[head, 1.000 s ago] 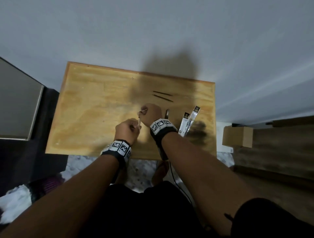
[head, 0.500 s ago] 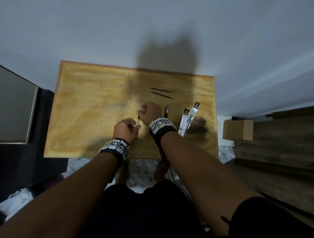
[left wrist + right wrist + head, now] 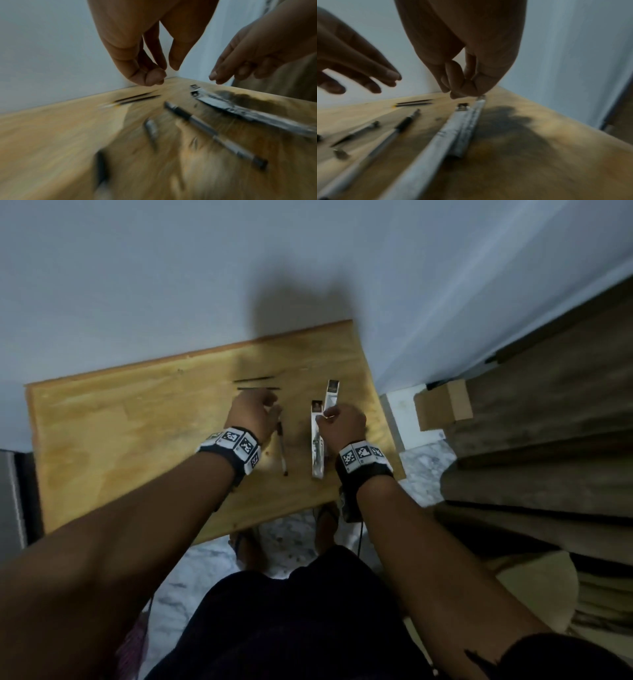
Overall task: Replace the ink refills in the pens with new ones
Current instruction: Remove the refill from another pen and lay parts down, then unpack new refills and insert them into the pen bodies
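Wooden table (image 3: pixel 120 433): set against a pale wall, all task items on its right half.

Two loose ink refills (image 3: pixel 257 383): thin dark sticks, parallel, near the far edge. The right wrist view showed a yellow end (image 3: pixel 394 106) on one; the head view did not resolve it.

Assembled pen (image 3: pixel 281 447): lay lengthwise between the two hands, dark grip toward the far end, clear barrel toward the near edge.

Two packaged refills (image 3: pixel 317 440): long white sleeves with dark header cards, side by side and partly overlapping, right of the pen.

Loose pen parts: hidden under the left forearm in the head view. The right wrist view showed a short barrel section (image 3: pixel 361 129) and a small cap-like piece (image 3: pixel 340 153); the left wrist view showed blurred pieces (image 3: pixel 151 132) only.

Left hand (image 3: pixel 255 414): hovered just short of the loose refills, fingers loosely bent downward, thumb tip near the fingertips, nothing seen between them in its wrist view (image 3: pixel 145 54).

Right hand (image 3: pixel 342 424): was over the far ends of the packaged refills, fingertips bunched together. Its wrist view (image 3: pixel 464 75) placed them at the header of the farther sleeve; whether they pinched it could not be told.
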